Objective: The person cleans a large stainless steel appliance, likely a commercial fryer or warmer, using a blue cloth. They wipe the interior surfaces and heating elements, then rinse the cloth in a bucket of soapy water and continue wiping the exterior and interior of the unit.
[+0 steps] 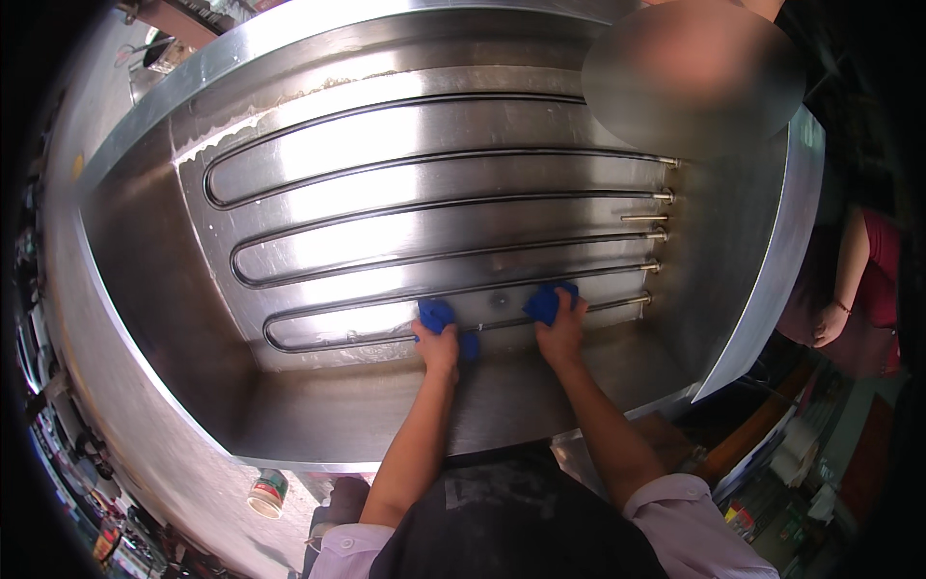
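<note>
Both my hands reach down inside a large stainless-steel tank (pixel 506 405). My left hand (pixel 438 351) grips a blue cloth (pixel 435 313) around the nearest tubular heating element (pixel 376 343); part of the cloth hangs out below the fingers. Farther right, my right hand (pixel 563 334) grips another blue cloth (pixel 544 304) against the same heating tube. Between the hands, a small round fitting (pixel 499 297) shows in the tank floor. The cloths and fingers hide short stretches of the tube.
More looped heating tubes (pixel 448 156) run across the floor to fittings (pixel 662 195) at the right wall, beside a short thin rod (pixel 644 218). A person with a blurred head leans over the far right. Another person's hand (pixel 832 323) hangs outside the tank. A bucket (pixel 268 494) stands on the ground.
</note>
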Demonstrator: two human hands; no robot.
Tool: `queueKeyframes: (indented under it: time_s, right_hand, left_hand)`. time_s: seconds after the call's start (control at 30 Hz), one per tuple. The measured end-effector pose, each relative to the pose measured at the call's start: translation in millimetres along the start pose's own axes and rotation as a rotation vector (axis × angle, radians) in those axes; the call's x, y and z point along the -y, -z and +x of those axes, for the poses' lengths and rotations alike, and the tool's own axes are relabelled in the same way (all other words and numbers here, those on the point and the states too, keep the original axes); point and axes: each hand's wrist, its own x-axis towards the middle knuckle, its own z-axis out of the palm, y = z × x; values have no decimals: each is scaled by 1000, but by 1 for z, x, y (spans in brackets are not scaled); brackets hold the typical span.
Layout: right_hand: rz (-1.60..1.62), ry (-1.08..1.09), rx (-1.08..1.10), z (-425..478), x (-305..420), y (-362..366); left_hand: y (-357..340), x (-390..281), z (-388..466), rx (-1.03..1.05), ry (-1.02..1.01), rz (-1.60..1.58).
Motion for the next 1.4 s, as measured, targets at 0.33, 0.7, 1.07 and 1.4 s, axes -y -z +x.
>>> queueKeyframes:
  time_s: [0.33, 0.7, 1.07, 1.4]
  right_hand:
    - [25, -36, -78, -7, 14, -8]
    - [99, -39, -148, -4, -6, 38]
    - [-311, -173, -331, 20, -81, 144]
    - [-302, -437, -137, 61, -115, 75]
  left_hand:
    - [-1, 12, 9, 168, 127, -75]
    - [80, -46, -24, 686, 189, -119]
    - [314, -43, 118, -107, -73, -131]
    - [258, 7, 123, -233, 77, -485]
